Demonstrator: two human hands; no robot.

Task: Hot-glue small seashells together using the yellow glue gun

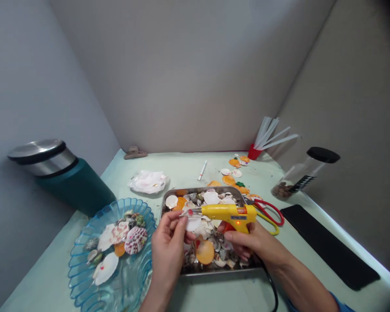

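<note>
My right hand grips a yellow hot glue gun by its handle, a finger at the red trigger. A small orange light glows on the gun's body, and its nozzle points left. My left hand is closed in a pinch at the nozzle tip. Between its fingertips is something small and pale beside a red spot; its kind is unclear. Both hands are above a metal tray full of seashells, including an orange scallop shell. Part of the shells is hidden by the hands and the gun.
A blue glass plate with shells stands left, near a teal bottle. Scissors, a black strip and a clear jar lie or stand right. Behind are a white packet, a marker and a red cup of glue sticks.
</note>
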